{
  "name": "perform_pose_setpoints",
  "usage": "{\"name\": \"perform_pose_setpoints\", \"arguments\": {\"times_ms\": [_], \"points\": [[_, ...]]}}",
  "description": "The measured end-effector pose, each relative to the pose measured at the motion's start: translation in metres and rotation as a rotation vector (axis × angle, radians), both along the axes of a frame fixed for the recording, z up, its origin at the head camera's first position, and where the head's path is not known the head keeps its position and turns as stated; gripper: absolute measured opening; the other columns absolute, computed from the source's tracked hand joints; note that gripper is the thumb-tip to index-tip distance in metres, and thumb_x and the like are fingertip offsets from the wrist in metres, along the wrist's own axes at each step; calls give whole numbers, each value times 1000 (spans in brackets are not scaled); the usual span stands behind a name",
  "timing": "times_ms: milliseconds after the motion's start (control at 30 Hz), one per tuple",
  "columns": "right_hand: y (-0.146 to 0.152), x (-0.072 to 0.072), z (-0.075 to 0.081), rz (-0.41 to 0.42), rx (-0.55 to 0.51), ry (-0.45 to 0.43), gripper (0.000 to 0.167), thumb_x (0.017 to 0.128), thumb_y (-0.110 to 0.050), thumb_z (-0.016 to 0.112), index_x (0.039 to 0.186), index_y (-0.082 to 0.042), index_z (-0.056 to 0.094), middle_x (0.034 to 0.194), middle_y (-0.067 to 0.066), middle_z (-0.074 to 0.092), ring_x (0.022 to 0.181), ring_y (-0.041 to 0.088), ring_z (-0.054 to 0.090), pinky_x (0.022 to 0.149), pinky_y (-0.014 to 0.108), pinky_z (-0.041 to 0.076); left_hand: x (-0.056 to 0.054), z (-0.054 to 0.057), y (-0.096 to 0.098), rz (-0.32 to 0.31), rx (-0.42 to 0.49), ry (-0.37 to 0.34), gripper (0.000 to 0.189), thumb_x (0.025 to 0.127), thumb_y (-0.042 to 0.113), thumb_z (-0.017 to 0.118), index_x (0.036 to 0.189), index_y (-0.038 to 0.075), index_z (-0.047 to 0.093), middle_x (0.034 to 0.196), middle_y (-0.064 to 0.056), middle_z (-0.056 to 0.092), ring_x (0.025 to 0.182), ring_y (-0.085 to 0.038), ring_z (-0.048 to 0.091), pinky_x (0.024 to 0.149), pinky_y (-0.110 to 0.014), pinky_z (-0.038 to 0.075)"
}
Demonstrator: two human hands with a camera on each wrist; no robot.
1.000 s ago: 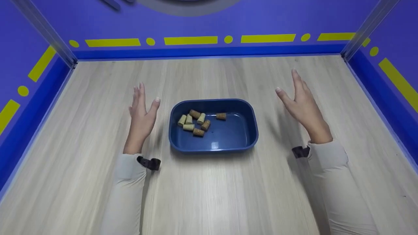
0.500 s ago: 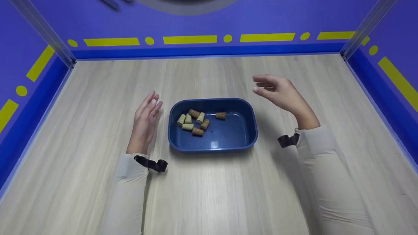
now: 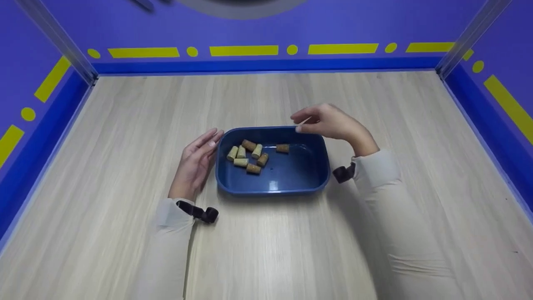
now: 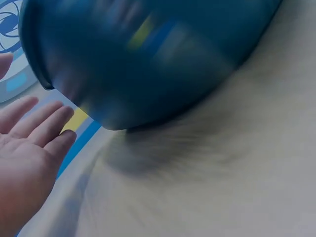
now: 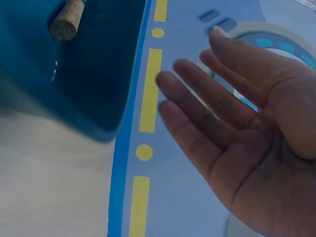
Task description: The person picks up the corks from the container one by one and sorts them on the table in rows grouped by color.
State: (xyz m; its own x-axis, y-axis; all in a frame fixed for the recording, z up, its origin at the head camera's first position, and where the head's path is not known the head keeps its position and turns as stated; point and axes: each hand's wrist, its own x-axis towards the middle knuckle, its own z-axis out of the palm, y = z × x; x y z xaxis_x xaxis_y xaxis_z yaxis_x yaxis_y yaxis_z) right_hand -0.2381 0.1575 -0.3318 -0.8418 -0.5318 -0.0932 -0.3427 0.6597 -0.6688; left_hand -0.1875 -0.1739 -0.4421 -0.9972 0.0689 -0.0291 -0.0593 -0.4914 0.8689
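A dark blue rectangular bin (image 3: 291, 175) stands on the table with several corks inside. Most corks (image 3: 240, 162) lie grouped in its left half, some pale and some brown. A single brown cork (image 3: 282, 148) lies apart near the back wall; the right wrist view also has a cork (image 5: 67, 20) in the bin. My left hand (image 3: 193, 164) is beside the bin's left wall, fingers extended; in the left wrist view the left hand (image 4: 29, 153) looks apart from the wall. Over the back right rim hovers my right hand (image 3: 331, 121), fingers loosely bent, holding nothing.
The wood-grain table (image 3: 266, 241) extends around the bin. Blue-purple panels (image 3: 250, 31) with yellow markings enclose it at the back and both sides. A black wrist camera (image 3: 343, 173) sits by the right cuff, another wrist camera (image 3: 208, 214) by the left.
Both hands have moved inward to the bin. The right hand has swung left over the back right rim, its fingers now bent; the left has come close to the left wall. Bin and corks stay put.
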Motion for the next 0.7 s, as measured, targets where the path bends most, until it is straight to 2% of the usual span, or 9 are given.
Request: {"name": "perform_pose_setpoints", "arguments": {"times_ms": [100,167,333,400,533,700], "points": [[-8,-2,-2,30,27,-11,34,92,-17,64,125,-9,65,122,12,66,113,27,62,95,43,51,0,-3,2,-17,-46,-6,53,91,-7,49,142,-9,37,147,-27,37,119,-10,58,99,-23,46],[-13,-3,-4,45,32,-15,33,92,-17,64,124,-9,65,122,11,67,113,27,63,95,42,52,0,-4,3,-23,-79,-14,54,89,-10,50,142,-9,38,147,-25,38,121,-8,56,98,-20,46],[-24,-6,-10,109,26,-11,32,91,-15,64,122,-6,66,121,12,67,113,27,63,96,42,51,0,-7,3,-30,-134,-26,55,88,-12,51,141,-8,39,149,-21,40,134,-17,45,98,-18,46],[-28,-7,-13,149,22,-2,32,91,-13,64,121,-3,66,120,14,68,112,29,63,96,42,51,0,-8,3,-37,-142,-26,55,88,-12,51,142,-8,39,149,-21,39,135,-19,43,98,-18,46],[-36,-8,-19,196,43,13,31,90,-10,65,119,0,67,118,15,68,109,29,64,94,41,52,-1,-9,3,-50,-137,-24,55,88,-12,50,142,-8,38,149,-21,39,133,-16,46,99,-20,46],[-46,-8,-22,190,118,-2,32,87,-7,68,119,-2,68,116,14,69,104,26,66,92,40,53,0,-8,3,-58,-105,-24,55,88,-11,49,142,-7,40,149,-20,40,131,-14,48,102,-23,45]]}}
